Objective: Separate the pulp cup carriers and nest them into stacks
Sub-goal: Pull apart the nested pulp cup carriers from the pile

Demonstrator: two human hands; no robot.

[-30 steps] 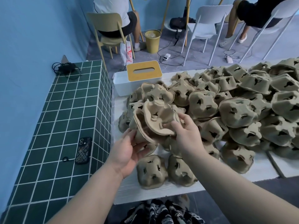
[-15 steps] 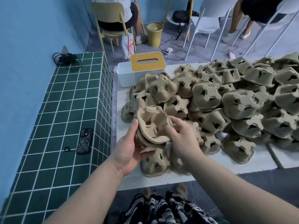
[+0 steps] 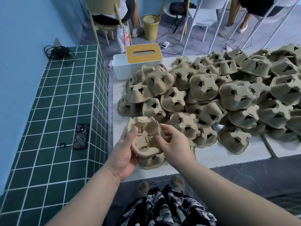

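I hold a small nested stack of brown pulp cup carriers (image 3: 146,137), cup side up, over the table's near left corner. My left hand (image 3: 124,152) cradles it from below and the left, thumb on its rim. My right hand (image 3: 172,144) grips its right edge, thumb inside a cup well. A big heap of upturned carriers (image 3: 211,95) covers the white table (image 3: 219,155) to the right and behind. Another carrier (image 3: 153,160) lies on the table just beneath the held stack.
A white tissue box with a yellow lid (image 3: 138,61) stands at the table's far left. A green tiled counter (image 3: 53,111) on my left carries a phone (image 3: 81,136) and a coiled cable (image 3: 58,51). Chairs, seated people and a yellow bin (image 3: 150,26) are beyond.
Both hands have brought the held carriers down and toward me, from above the heap to the table's near corner. The top carrier has settled into the one below.
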